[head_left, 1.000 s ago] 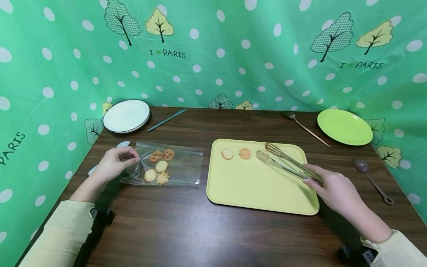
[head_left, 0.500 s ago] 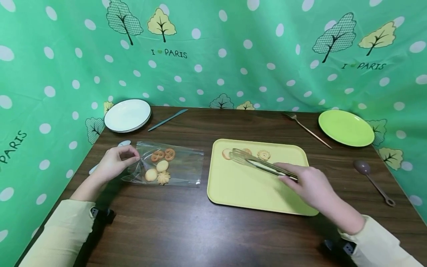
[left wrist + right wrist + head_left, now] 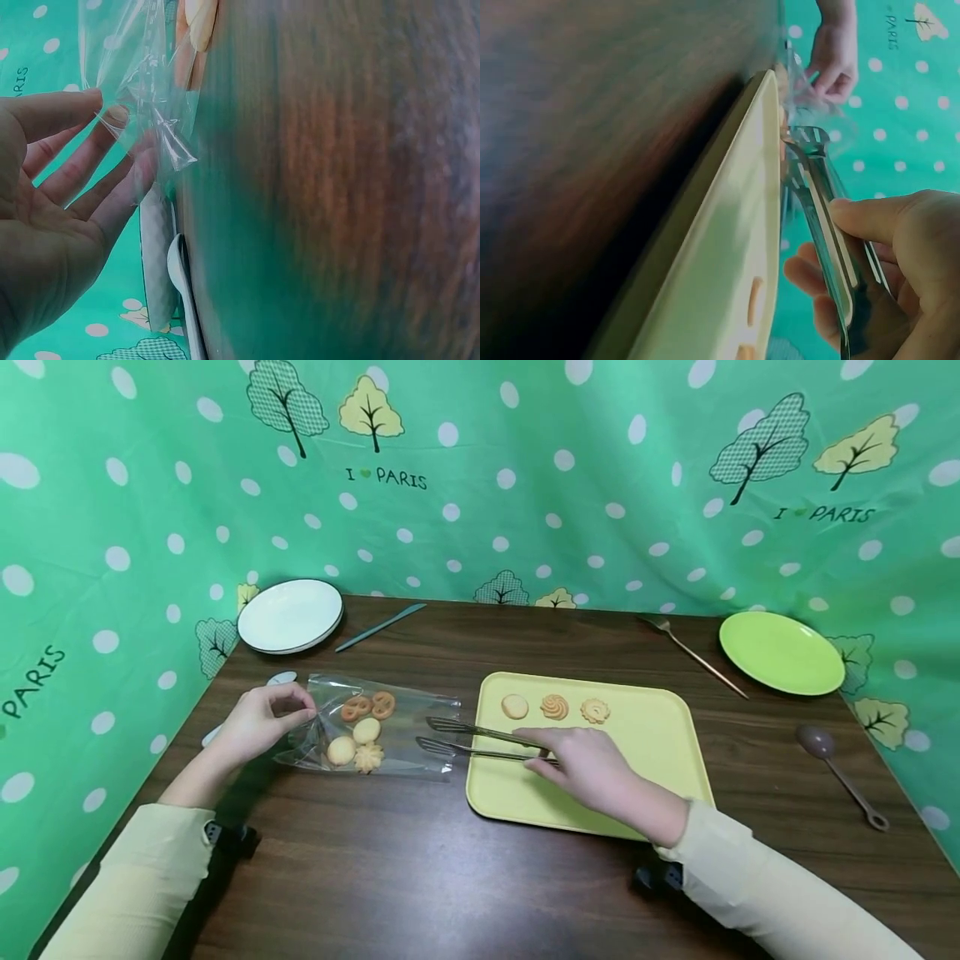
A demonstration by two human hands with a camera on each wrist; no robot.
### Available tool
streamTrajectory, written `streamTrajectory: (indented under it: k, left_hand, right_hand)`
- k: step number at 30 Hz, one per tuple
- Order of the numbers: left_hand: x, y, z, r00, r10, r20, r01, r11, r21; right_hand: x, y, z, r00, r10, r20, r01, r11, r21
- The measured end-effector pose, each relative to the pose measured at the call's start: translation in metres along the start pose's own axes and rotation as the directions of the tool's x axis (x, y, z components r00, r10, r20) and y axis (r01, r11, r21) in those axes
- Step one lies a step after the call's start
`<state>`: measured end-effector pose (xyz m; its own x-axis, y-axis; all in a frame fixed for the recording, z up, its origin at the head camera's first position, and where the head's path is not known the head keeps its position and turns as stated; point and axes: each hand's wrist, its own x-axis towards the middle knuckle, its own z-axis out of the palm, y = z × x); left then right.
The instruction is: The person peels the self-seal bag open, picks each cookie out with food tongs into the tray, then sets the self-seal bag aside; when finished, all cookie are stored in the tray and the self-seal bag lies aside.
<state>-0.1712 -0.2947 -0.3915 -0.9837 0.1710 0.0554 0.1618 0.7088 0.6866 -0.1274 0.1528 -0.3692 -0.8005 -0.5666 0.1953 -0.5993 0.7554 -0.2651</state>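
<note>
My left hand (image 3: 258,722) pinches the gathered left end of a clear plastic bag (image 3: 416,702) between thumb and fingertips. Inside the bag lie several cookies, with brown pretzel-shaped cookies (image 3: 382,704) at the top and pale round and flower-shaped ones below. Metal tongs (image 3: 471,729) are gripped in my right hand (image 3: 596,772), thumb on one arm and fingers round the other. Their slotted ends are spread apart, hold nothing, and overlap the bag's right end. Below my right hand is a yellow tray (image 3: 660,735) bearing a round cookie (image 3: 514,707), a swirl cookie (image 3: 555,707) and a flower-shaped cookie (image 3: 595,711).
White plates (image 3: 288,617) and a blue knife (image 3: 381,627) lie at the back left. A fork (image 3: 701,660), a green plate (image 3: 782,653) and a brown spoon (image 3: 843,777) are on the right. Partly behind my left hand lies a white spoon (image 3: 282,677).
My right hand has carried the tongs left across the tray, from above the flower-shaped cookie to the bag's right end. My left hand keeps its pinch on the bag.
</note>
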Motion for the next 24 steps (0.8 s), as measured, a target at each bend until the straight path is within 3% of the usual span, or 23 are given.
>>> streamTrajectory:
  k: [7, 13, 24]
  left_hand:
    - [-0.001, 0.0, 0.002, 1.0, -0.007, 0.006, 0.007, 1.0, -0.021]
    - [-0.002, 0.002, 0.002, 1.0, -0.003, 0.004, 0.003, 1.0, -0.006]
    - [-0.003, 0.002, 0.003, 1.0, 0.02, 0.009, -0.021, 0.999, 0.026]
  right_hand:
    - [0.027, -0.012, 0.013, 0.997, -0.051, 0.053, 0.05, 0.998, 0.022]
    - [0.045, -0.02, 0.017, 0.988, -0.09, 0.124, 0.077, 0.991, 0.109]
    - [0.063, -0.016, 0.027, 0.971, -0.201, 0.131, 0.181, 0.973, 0.146]
